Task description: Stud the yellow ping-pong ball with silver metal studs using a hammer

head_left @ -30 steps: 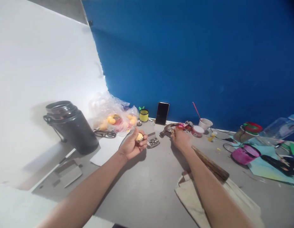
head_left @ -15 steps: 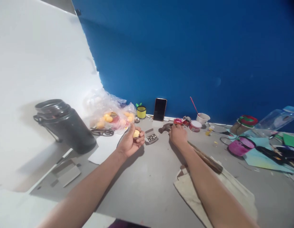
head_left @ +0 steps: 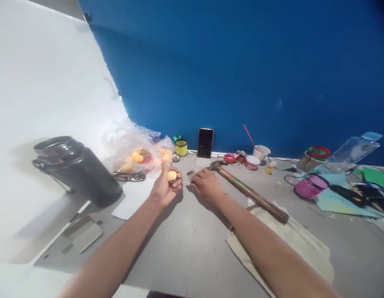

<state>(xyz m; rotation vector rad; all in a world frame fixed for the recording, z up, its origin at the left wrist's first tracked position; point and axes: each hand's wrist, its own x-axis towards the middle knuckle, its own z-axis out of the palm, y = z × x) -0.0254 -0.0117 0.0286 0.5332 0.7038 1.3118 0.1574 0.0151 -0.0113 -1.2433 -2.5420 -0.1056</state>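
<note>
My left hand (head_left: 167, 186) is closed around a small yellow ball-like object (head_left: 172, 176) with a dark lower edge. Just right of it, my right hand (head_left: 207, 185) reaches over the small box of metal pieces, which it mostly covers; a bit of metal (head_left: 191, 181) shows at its fingertips, and I cannot make out whether they grip it. Behind and to the right of that hand lies a hammer (head_left: 250, 192), its head toward the wall and its wooden handle resting partly on a beige cloth (head_left: 303, 244).
A dark bottle (head_left: 83, 174), glasses (head_left: 129, 176) and a plastic bag (head_left: 123, 140) with yellow balls stand left. A phone (head_left: 205, 142) leans at the back wall. Rightward are a white cup (head_left: 261, 153), a pink container (head_left: 311, 186) and a clear bottle (head_left: 355, 153).
My right hand has left the hammer head and moved left to the small box. The hammer stays on the table. My left hand still holds the yellow object.
</note>
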